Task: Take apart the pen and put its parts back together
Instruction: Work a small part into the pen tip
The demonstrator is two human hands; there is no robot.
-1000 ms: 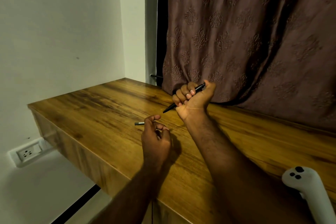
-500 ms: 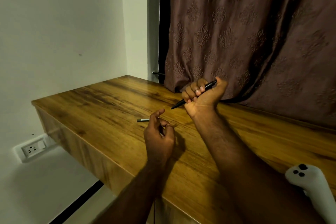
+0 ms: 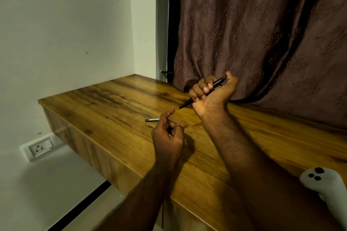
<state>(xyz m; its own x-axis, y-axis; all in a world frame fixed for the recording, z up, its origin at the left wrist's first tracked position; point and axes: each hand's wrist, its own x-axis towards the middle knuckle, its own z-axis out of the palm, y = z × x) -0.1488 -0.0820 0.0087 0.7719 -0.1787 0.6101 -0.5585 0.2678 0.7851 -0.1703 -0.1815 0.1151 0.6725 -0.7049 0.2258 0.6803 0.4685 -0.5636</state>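
My right hand (image 3: 212, 93) is raised above the wooden desk (image 3: 116, 103), palm toward me, fingers wrapped round a black pen (image 3: 201, 93). The pen slants with its tip down-left and its thumb-covered button end up-right. My left hand (image 3: 167, 137) hovers low over the desk, below and left of the pen tip, fingers loosely curled and apart, nothing visible in them. A short grey pen part (image 3: 151, 120) lies flat on the desk, its right end hidden behind my left thumb.
A patterned brown curtain (image 3: 262, 33) hangs behind the desk and touches its back edge. A white controller (image 3: 324, 185) rests at the desk's near right. A wall socket (image 3: 38, 148) sits low on the left wall.
My left hand's fingers have spread from a pinch near the grey part. The right hand keeps its grip on the pen and sits slightly higher and further right.
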